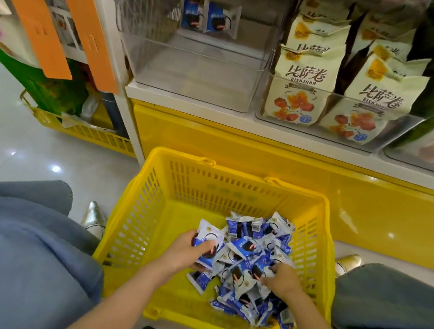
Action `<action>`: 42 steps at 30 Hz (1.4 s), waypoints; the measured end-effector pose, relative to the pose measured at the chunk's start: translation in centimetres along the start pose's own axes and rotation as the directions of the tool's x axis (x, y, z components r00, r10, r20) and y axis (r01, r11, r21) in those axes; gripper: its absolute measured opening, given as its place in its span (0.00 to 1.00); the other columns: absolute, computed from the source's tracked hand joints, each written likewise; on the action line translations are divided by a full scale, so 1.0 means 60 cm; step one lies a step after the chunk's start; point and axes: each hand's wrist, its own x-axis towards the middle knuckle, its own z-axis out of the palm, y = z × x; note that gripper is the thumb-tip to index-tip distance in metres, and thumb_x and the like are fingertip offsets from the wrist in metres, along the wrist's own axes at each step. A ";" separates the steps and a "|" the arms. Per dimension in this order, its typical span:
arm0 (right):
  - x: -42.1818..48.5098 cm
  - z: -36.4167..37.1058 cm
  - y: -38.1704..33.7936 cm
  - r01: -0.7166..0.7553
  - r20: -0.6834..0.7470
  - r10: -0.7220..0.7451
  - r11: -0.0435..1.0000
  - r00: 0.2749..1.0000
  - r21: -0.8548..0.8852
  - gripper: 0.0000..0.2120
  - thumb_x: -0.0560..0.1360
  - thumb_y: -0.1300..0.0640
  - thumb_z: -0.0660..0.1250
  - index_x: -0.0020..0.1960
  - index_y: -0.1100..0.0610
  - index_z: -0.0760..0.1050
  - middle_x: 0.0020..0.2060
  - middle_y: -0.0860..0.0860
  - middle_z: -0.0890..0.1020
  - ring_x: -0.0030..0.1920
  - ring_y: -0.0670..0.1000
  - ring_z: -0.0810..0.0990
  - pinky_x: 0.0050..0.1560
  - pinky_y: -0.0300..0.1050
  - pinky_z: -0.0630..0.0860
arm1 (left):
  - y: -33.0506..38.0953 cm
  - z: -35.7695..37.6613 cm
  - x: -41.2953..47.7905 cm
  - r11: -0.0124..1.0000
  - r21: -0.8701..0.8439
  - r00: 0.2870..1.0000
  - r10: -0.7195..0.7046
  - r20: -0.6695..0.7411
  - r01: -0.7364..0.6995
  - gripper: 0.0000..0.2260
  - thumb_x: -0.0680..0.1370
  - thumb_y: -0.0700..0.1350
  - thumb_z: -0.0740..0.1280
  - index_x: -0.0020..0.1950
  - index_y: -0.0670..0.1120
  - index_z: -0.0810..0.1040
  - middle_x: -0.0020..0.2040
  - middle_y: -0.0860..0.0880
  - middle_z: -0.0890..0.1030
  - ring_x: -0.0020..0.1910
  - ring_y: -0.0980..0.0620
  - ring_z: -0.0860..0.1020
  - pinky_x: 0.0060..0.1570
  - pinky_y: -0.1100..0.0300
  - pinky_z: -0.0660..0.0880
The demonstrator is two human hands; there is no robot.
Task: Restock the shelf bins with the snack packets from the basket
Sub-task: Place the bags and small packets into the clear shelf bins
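1. Several packets [207,244] are clamped between the curled fingers and thumb of the left hand [187,252].
2. The right hand [281,281] is dug into the pile [251,243], its fingers curled round packets there.
3. The pile is heaped along the right side of the basket [143,209], the left hand's packets held at its left edge.
4. The basket is set against the shelf [191,102] base.
5. Two matching packets are stood at the back of a clear bin [195,75] at the shelf's left end.
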 end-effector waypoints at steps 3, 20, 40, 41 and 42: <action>-0.011 -0.004 0.002 0.023 -0.098 -0.005 0.984 0.995 0.174 0.19 0.76 0.60 0.67 0.64 0.64 0.70 0.41 0.54 0.79 0.36 0.48 0.75 0.31 0.40 0.71 | 0.012 0.013 0.011 0.998 -0.029 0.999 -0.054 0.000 0.054 0.22 0.78 0.48 0.65 0.68 0.42 0.65 0.58 0.46 0.76 0.42 0.56 0.81 0.35 0.62 0.79; -0.139 -0.085 -0.042 0.278 0.007 -0.429 0.598 0.903 0.751 0.25 0.72 0.46 0.70 0.65 0.46 0.66 0.59 0.36 0.70 0.60 0.39 0.72 0.57 0.32 0.70 | 0.092 0.071 -0.019 0.995 0.001 0.972 0.098 0.214 -0.101 0.23 0.70 0.43 0.74 0.61 0.47 0.71 0.53 0.47 0.82 0.48 0.49 0.82 0.44 0.55 0.80; -0.215 -0.349 -0.395 0.809 -0.628 -0.541 0.524 0.559 0.268 0.14 0.75 0.51 0.67 0.56 0.48 0.67 0.48 0.36 0.72 0.50 0.34 0.70 0.45 0.23 0.68 | 0.351 -0.223 -0.093 0.752 0.306 0.747 0.645 -0.160 -0.584 0.18 0.66 0.45 0.77 0.47 0.55 0.70 0.45 0.58 0.76 0.41 0.66 0.75 0.34 0.74 0.70; -0.209 -0.362 -0.422 0.817 -0.653 -0.542 0.534 0.528 0.218 0.15 0.75 0.51 0.67 0.58 0.49 0.67 0.48 0.37 0.72 0.50 0.36 0.70 0.45 0.23 0.67 | 0.359 -0.235 -0.091 0.748 0.291 0.726 0.658 -0.201 -0.597 0.18 0.66 0.46 0.77 0.46 0.55 0.70 0.45 0.58 0.76 0.41 0.65 0.75 0.33 0.74 0.69; -0.200 -0.376 -0.448 0.819 -0.677 -0.539 0.547 0.501 0.172 0.16 0.75 0.51 0.67 0.60 0.52 0.68 0.50 0.40 0.73 0.50 0.38 0.71 0.46 0.26 0.66 | 0.367 -0.246 -0.089 0.737 0.279 0.700 0.674 -0.236 -0.616 0.17 0.65 0.46 0.77 0.44 0.56 0.70 0.44 0.59 0.76 0.39 0.66 0.75 0.32 0.75 0.69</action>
